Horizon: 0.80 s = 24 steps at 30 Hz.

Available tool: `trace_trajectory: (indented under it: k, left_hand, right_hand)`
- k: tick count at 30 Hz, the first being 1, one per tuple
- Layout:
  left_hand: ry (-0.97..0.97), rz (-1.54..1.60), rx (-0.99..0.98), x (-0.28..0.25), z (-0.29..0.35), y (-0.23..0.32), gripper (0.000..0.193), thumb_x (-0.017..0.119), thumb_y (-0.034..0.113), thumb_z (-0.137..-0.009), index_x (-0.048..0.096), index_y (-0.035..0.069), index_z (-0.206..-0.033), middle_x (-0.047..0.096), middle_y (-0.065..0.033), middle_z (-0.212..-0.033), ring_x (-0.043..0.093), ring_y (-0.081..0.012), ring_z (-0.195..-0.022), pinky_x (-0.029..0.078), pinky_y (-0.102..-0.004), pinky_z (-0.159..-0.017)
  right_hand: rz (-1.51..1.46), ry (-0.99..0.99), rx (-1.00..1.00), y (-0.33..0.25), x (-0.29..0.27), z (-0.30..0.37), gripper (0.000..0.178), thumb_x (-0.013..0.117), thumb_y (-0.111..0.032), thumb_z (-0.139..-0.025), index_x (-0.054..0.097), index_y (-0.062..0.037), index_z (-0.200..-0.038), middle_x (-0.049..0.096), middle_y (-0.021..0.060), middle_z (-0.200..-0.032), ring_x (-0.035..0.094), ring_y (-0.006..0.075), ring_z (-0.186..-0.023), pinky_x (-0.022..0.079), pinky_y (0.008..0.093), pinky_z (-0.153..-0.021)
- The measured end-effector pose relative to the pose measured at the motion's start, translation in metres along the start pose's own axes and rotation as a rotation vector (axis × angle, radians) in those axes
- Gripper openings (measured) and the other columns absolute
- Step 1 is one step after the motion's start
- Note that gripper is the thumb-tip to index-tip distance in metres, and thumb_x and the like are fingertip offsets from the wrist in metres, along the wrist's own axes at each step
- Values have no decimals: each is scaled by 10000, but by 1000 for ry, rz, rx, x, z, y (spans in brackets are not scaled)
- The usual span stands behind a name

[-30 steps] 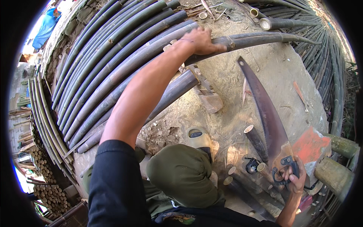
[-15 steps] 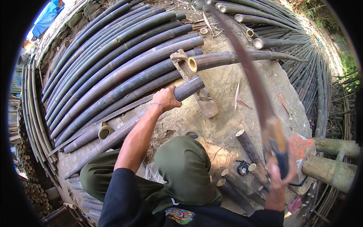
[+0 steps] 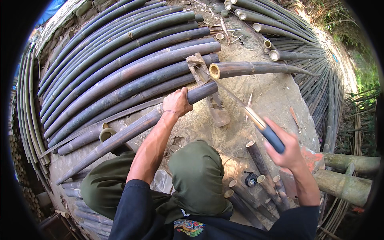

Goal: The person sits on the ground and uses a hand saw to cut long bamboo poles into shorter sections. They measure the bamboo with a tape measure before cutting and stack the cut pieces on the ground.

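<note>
My left hand is wrapped around a dark bamboo pole, close to its upper right end. The pole slants down to the left, past my bent knee. With my right hand I grip the dark-ended handle of a machete. Its long blade, seen nearly edge-on, reaches to the end of the pole, and a split or raised strip seems to show there. A notched wooden block lies beneath the pole's end. Beyond it, another cut bamboo pole shows its pale round opening.
Long dark bamboo poles lie side by side at the far left, and more poles fan out at the far right. Short bamboo pieces and a small black object lie near my right arm. Thick bamboo juts in at the right.
My right hand has swung the machete down and to the left, from raised upright to the pole's end. The left hand keeps its hold. The whole view has shifted slightly.
</note>
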<state>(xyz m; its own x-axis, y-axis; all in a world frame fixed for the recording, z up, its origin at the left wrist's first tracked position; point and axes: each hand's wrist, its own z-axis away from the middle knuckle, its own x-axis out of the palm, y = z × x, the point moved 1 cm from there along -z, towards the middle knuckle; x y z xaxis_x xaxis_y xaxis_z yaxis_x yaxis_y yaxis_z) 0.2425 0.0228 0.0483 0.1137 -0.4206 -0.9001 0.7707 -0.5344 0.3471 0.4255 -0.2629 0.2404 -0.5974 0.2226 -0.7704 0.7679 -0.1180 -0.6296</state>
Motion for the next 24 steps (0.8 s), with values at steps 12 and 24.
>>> trace_trajectory:
  k: [12,24]
  left_hand:
    - [87,-2,137,33,59,-34,362,681,133,-707,561,31,-1032,683,-223,-967,687,-399,-899,567,-489,-769]
    - [21,99,144,10,91,-17,373,705,145,-615,639,4,-954,703,-207,-939,707,-365,-877,580,-445,-745]
  right_hand:
    - [470,243,329,79,38,255,662,694,-103,-808,456,117,-1385,708,236,-945,706,388,-827,561,408,-735]
    - [534,115,-208,42,144,29,1070,824,-88,-560,335,-15,-1509,331,232,-1517,322,436,-1405,258,539,-1171]
